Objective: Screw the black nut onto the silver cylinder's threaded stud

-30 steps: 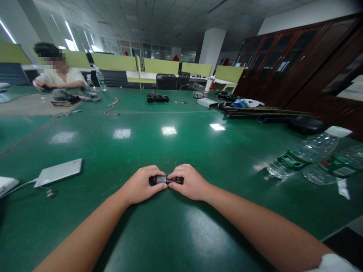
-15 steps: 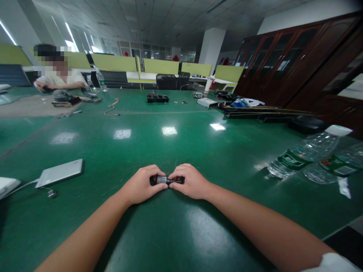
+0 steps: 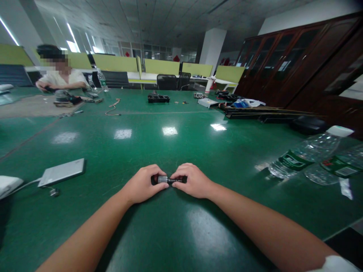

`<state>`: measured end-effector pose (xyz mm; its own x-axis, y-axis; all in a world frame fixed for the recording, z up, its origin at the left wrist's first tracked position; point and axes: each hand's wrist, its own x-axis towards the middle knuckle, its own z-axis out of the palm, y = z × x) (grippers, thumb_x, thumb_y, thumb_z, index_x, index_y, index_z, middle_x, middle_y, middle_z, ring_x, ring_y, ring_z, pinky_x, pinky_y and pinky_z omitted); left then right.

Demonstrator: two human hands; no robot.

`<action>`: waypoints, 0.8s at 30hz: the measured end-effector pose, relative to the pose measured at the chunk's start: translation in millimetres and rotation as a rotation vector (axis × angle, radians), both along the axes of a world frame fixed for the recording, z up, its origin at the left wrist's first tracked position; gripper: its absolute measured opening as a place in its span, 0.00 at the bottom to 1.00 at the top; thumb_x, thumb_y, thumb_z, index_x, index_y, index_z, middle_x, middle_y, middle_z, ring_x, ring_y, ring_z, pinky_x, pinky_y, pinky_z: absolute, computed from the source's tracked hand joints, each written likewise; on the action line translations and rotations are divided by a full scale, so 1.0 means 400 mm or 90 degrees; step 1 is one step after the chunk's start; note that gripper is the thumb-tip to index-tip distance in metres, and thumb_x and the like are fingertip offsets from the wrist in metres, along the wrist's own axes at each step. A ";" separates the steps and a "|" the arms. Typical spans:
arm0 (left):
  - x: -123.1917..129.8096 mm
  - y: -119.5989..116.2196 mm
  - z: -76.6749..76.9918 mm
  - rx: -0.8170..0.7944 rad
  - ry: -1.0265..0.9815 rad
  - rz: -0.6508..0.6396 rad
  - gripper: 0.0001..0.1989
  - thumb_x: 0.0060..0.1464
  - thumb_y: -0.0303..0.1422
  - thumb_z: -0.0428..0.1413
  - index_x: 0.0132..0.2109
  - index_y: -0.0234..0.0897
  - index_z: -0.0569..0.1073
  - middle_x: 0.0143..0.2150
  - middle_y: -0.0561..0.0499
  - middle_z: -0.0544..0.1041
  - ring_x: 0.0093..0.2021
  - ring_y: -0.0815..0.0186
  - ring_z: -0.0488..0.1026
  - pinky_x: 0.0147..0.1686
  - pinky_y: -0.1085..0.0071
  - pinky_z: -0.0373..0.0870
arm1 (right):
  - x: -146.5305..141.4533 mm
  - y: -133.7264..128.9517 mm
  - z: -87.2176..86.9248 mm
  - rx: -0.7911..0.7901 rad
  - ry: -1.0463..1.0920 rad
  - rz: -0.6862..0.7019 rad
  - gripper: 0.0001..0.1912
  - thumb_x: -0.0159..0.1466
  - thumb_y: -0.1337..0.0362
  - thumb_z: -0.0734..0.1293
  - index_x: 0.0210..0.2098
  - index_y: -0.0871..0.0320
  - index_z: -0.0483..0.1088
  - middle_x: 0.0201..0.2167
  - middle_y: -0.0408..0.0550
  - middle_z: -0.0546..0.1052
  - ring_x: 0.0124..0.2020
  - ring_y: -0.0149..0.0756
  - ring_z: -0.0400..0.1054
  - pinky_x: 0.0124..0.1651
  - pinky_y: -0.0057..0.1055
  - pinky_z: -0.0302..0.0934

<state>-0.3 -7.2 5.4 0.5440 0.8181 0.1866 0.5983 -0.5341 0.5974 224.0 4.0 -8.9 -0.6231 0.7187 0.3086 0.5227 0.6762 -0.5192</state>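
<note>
My left hand (image 3: pixel 144 184) pinches the silver barrel of a small dark-and-silver cylindrical piece (image 3: pixel 162 179) between thumb and fingers. My right hand (image 3: pixel 194 182) has its thumb and fingertips closed on the piece's thinner dark end, which looks ridged. Both hands rest low over the green table (image 3: pixel 170 151), their fingertips a small gap apart. Fingers cover much of the piece, so its exact kind cannot be made out, nor whether it is one part or two joined.
To the left lie a silver slab-shaped device (image 3: pixel 61 173) with a cable and a white object (image 3: pixel 10 186). Clear plastic bottles (image 3: pixel 306 153) stand at right. Farther back are a black tray-like part (image 3: pixel 158 98), dark metal strips (image 3: pixel 255 112) and a seated person (image 3: pixel 62 77).
My right hand has shifted slightly right, so more of the piece's dark middle shows between my fingertips. My left hand keeps the same grip.
</note>
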 end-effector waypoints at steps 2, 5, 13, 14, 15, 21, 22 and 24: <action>0.001 -0.001 0.000 -0.002 -0.001 0.002 0.10 0.54 0.37 0.61 0.41 0.36 0.77 0.35 0.49 0.76 0.35 0.64 0.72 0.37 0.70 0.67 | 0.002 0.001 0.001 0.001 -0.002 -0.001 0.06 0.59 0.65 0.72 0.37 0.56 0.78 0.31 0.45 0.79 0.33 0.34 0.71 0.44 0.33 0.59; 0.002 -0.001 -0.001 -0.001 -0.003 0.005 0.10 0.54 0.37 0.61 0.40 0.36 0.77 0.35 0.49 0.76 0.35 0.64 0.72 0.36 0.70 0.67 | 0.005 0.002 0.002 0.006 -0.004 0.006 0.07 0.59 0.65 0.71 0.38 0.56 0.78 0.32 0.45 0.80 0.34 0.34 0.71 0.45 0.33 0.59; 0.000 0.001 -0.002 0.009 -0.005 0.005 0.10 0.54 0.38 0.61 0.40 0.37 0.77 0.34 0.50 0.75 0.34 0.64 0.72 0.35 0.71 0.66 | 0.011 0.003 0.007 0.005 -0.012 0.001 0.06 0.59 0.66 0.71 0.37 0.55 0.78 0.31 0.44 0.79 0.34 0.34 0.71 0.45 0.33 0.59; -0.001 0.000 -0.002 0.008 -0.006 0.005 0.10 0.54 0.38 0.61 0.40 0.37 0.77 0.34 0.50 0.75 0.34 0.65 0.72 0.35 0.71 0.66 | 0.012 0.003 0.008 0.004 -0.012 0.001 0.06 0.58 0.67 0.72 0.37 0.56 0.78 0.31 0.44 0.79 0.34 0.34 0.71 0.45 0.33 0.59; -0.001 0.000 -0.002 0.006 -0.006 0.005 0.10 0.54 0.38 0.61 0.40 0.36 0.77 0.34 0.50 0.75 0.34 0.65 0.72 0.35 0.71 0.66 | 0.012 0.003 0.008 0.004 -0.012 0.000 0.07 0.58 0.67 0.72 0.37 0.56 0.78 0.31 0.44 0.79 0.34 0.34 0.71 0.45 0.33 0.59; 0.000 -0.001 -0.001 0.012 -0.009 0.007 0.10 0.54 0.39 0.60 0.40 0.37 0.77 0.34 0.49 0.76 0.34 0.64 0.72 0.35 0.70 0.67 | 0.016 0.008 0.006 0.008 -0.014 -0.003 0.07 0.56 0.65 0.74 0.36 0.55 0.78 0.31 0.44 0.79 0.34 0.34 0.71 0.44 0.33 0.58; 0.000 -0.001 -0.001 0.013 -0.009 0.006 0.10 0.54 0.39 0.61 0.40 0.37 0.77 0.34 0.49 0.76 0.34 0.64 0.72 0.35 0.70 0.67 | 0.017 0.009 0.005 0.010 -0.015 -0.005 0.07 0.57 0.64 0.74 0.36 0.55 0.78 0.31 0.44 0.79 0.34 0.34 0.71 0.43 0.33 0.58; 0.000 -0.001 -0.001 0.015 -0.010 0.006 0.10 0.54 0.39 0.61 0.40 0.37 0.77 0.34 0.49 0.76 0.34 0.64 0.72 0.35 0.70 0.67 | 0.018 0.010 0.004 0.012 -0.018 -0.006 0.07 0.57 0.64 0.74 0.36 0.55 0.78 0.30 0.43 0.79 0.33 0.33 0.70 0.42 0.32 0.58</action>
